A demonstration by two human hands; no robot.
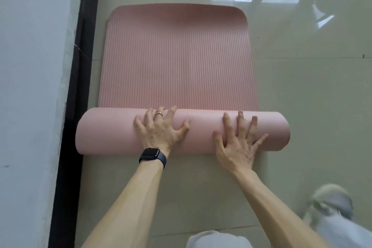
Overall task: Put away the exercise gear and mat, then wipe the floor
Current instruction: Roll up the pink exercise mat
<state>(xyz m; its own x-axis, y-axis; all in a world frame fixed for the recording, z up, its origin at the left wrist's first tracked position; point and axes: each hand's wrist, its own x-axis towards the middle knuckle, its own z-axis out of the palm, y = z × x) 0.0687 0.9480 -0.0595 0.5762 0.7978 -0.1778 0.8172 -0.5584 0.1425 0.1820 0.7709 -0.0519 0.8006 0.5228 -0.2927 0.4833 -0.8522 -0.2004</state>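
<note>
A pink ribbed exercise mat (177,56) lies on the floor, its near end wound into a thick roll (108,133) that runs left to right. My left hand (161,130), with a ring and a dark watch on the wrist, presses on the roll's middle with fingers spread. My right hand (239,143) lies flat on the roll's right half, fingers also spread. Neither hand closes around the mat. The flat part stretches away from me to its rounded far edge.
A white wall (30,86) with a black skirting strip (74,106) runs along the mat's left side. Glossy beige floor tiles (312,86) lie to the right, with window reflections at the top. My knee (213,239) and a grey shoe (332,201) are at the bottom right.
</note>
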